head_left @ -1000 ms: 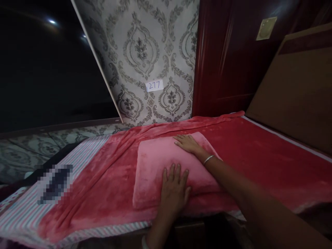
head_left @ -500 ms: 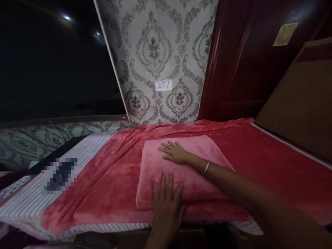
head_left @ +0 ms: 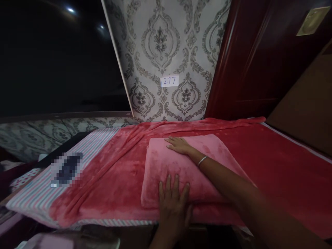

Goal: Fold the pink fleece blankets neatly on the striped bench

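A folded pink plush blanket (head_left: 207, 166) lies flat on a spread-out red blanket (head_left: 111, 186). My left hand (head_left: 174, 199) rests on the front part of the folded blanket, fingers spread and pointing away from me. Near its back edge, left of the middle, my right hand (head_left: 178, 144) lies palm down with the fingers stretched out to the left. The right forearm, with a silver bracelet (head_left: 202, 160) at the wrist, crosses over the folded blanket. Neither hand grips anything.
Under the red blanket, a striped sheet (head_left: 31, 193) shows at left, bearing a blurred-out dark item (head_left: 67, 168). Behind stand a large dark screen (head_left: 62, 69), patterned wallpaper with a "277" label (head_left: 169, 81), and a dark red door (head_left: 249, 69). A brown panel (head_left: 306, 103) is at right.
My right hand has slid a little toward the back edge of the folded blanket. My left hand keeps about the same place on it. The whole view has shifted slightly.
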The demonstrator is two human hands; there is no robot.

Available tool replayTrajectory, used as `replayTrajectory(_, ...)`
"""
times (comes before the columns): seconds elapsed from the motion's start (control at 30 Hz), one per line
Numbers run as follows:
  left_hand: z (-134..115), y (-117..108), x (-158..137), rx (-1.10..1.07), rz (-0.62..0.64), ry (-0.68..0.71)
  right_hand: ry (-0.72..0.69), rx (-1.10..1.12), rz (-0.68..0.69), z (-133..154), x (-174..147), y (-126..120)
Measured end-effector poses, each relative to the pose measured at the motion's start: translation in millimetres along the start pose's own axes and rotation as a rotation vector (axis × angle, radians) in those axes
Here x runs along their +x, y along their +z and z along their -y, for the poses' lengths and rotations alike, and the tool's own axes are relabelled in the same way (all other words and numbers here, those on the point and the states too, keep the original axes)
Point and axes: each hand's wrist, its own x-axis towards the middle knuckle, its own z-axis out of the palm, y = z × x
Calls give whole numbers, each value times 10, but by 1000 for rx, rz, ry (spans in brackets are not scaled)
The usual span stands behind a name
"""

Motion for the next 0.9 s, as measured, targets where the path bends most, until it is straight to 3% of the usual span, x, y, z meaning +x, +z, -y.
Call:
replayTrajectory(0.2,-22,-107,21,8,47,10,8,-24,0,5,-2,5)
replayTrajectory(0.37,133,-384,52,40,47,40,55,-51,35,147,-27,-129)
replayTrajectory(0.47,323,-492,33,79,17,12,-59,-67,7,399,-70,-138)
replayTrajectory(0.6,502,-359,-90,135,-1,-32,-273,-57,79,764,-71,-10)
replayTrajectory(0.73,549,-130,-228,130,-35,-43,-249,-35,110,886,119,79)
replayTrajectory(0.9,607,-39,-240,78,-57,-43,-227,4,86,841,505,75)
